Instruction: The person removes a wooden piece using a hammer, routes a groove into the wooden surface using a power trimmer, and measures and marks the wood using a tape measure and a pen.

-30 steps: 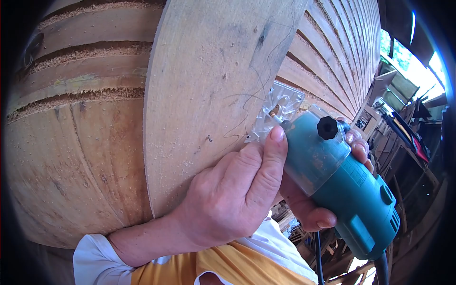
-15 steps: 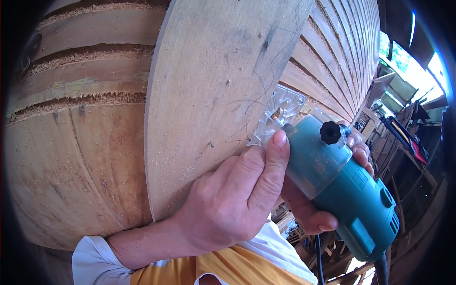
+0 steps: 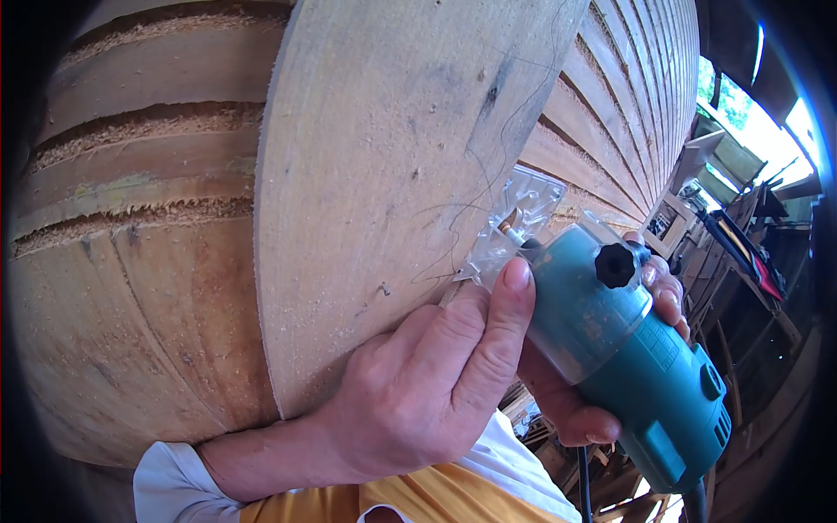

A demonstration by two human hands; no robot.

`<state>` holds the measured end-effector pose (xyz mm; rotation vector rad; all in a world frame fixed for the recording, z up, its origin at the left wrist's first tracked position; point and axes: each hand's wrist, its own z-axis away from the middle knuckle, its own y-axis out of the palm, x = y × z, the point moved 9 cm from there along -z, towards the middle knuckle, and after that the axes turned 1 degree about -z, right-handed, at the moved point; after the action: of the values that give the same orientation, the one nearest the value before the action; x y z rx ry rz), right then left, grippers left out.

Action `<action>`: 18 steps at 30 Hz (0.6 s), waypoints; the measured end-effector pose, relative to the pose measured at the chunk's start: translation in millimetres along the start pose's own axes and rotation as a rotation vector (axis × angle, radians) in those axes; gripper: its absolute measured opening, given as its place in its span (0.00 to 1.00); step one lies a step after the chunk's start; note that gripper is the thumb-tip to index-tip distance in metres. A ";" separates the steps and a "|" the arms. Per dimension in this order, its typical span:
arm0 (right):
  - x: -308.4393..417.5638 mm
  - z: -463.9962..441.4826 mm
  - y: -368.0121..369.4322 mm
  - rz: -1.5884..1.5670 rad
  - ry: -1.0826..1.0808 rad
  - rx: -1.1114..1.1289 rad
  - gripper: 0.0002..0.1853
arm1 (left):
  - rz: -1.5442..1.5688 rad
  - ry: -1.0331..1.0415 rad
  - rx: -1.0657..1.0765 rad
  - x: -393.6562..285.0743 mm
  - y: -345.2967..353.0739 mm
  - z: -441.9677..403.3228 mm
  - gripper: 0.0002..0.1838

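A teal trim router (image 3: 641, 349) with a clear plastic base (image 3: 523, 205) lies tilted at the right edge of a wide wooden board (image 3: 375, 174). From behind and below, my right hand (image 3: 575, 405) wraps round its body, thumb on the near side and fingertips on the far side. My left hand (image 3: 427, 375) is closed, with its thumb upright against the router's lower end beside the base. Its curled fingertips are hidden, so their exact hold on the base is not clear. A metal bit (image 3: 510, 228) shows inside the clear base. A black knob (image 3: 615, 265) sits on the router's side.
Curved planking (image 3: 148, 314) with sawdust-filled grooves spreads out left of the board. More grooved strips (image 3: 628, 96) run up to the right. Pencil lines and sawdust mark the board. A black cord (image 3: 584, 479) hangs below the router. Stacked timber (image 3: 741, 253) stands in the background.
The board and planking sit slightly further left in view, and the router and hands slightly lower. Both hands keep the same grip.
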<state>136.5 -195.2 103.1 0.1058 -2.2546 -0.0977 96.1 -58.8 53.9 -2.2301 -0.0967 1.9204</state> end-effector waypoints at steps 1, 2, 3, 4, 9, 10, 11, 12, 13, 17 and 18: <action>1.3 -0.6 -0.8 0.015 -0.027 -0.011 0.47 | 0.003 -0.003 0.002 -0.4 0.3 0.1 0.34; 2.6 -1.1 -1.6 0.030 -0.054 -0.022 0.47 | 0.009 -0.006 -0.003 -0.3 0.1 -0.4 0.33; 3.5 0.2 -2.4 0.056 -0.084 -0.067 0.47 | 0.012 -0.010 -0.003 -0.2 -0.5 -1.2 0.33; 3.2 -0.4 -2.8 0.074 -0.065 -0.055 0.47 | 0.016 -0.014 -0.003 0.0 -1.0 -2.0 0.33; 3.1 -2.6 -4.1 0.118 0.104 0.096 0.50 | 0.022 -0.027 0.002 0.7 -1.8 -3.2 0.31; 3.1 -3.2 -4.0 0.124 0.111 0.101 0.50 | 0.024 -0.030 0.001 1.0 -1.8 -3.5 0.31; 3.2 -3.7 -3.9 0.130 0.117 0.106 0.51 | 0.029 -0.036 0.000 0.9 -1.8 -3.8 0.31; 3.7 -4.4 -3.6 0.141 0.128 0.112 0.51 | 0.031 -0.037 0.001 1.1 -2.0 -3.9 0.30; 4.4 -4.8 -3.5 0.149 0.136 0.116 0.51 | 0.033 -0.038 0.001 1.3 -2.3 -4.4 0.30; 4.1 -6.1 -3.7 0.151 0.147 0.121 0.51 | 0.021 -0.039 0.026 0.9 -3.3 -3.8 0.30; 3.6 -6.3 -3.8 0.140 0.144 0.120 0.51 | 0.017 -0.040 0.036 0.6 -2.8 -3.5 0.30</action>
<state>139.2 -199.6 109.4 0.0184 -2.1157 0.1169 99.9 -56.3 54.3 -2.1766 -0.0489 1.9606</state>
